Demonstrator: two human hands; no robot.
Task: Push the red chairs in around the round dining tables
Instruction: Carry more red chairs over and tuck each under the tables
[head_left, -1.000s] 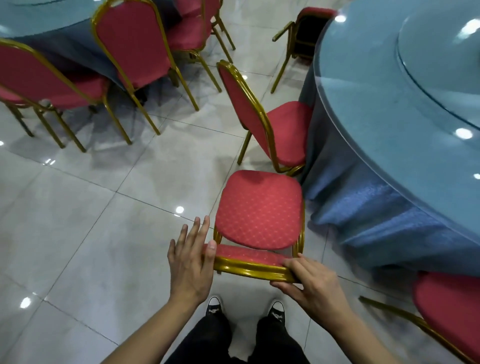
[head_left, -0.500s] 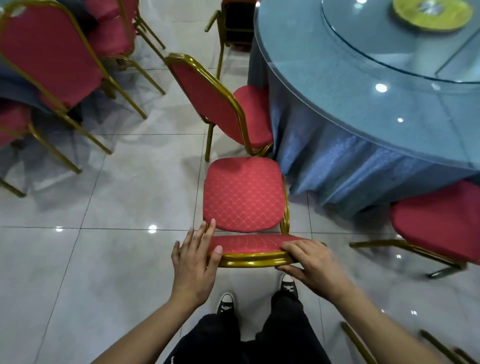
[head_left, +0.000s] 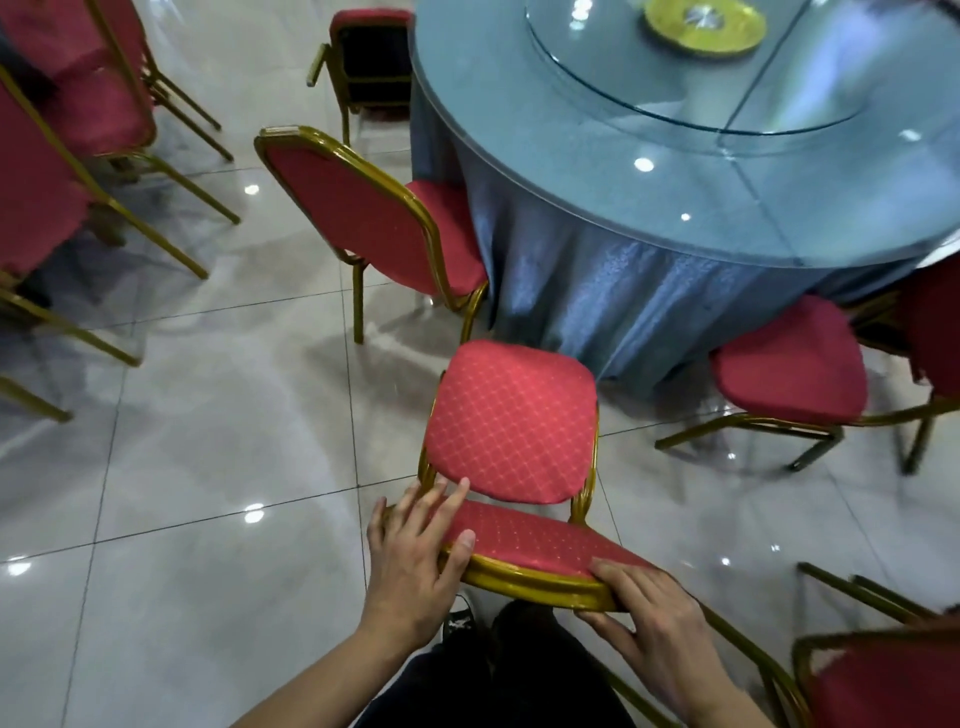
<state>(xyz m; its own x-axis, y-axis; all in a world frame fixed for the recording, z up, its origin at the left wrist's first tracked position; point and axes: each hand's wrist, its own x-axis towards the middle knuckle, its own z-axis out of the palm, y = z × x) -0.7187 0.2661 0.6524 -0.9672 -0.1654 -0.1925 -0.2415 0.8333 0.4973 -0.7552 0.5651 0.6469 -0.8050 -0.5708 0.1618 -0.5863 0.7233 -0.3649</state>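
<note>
Gripping the red chair (head_left: 511, 426) backrest top, left hand (head_left: 413, 558) fingers straight, right hand (head_left: 657, 618) curled over rail.

Glossy grey tiled floor (head_left: 208, 467) carries gold-framed red chairs (head_left: 511, 423) and a round, blue-draped bench (head_left: 649, 260) under glass.
</note>
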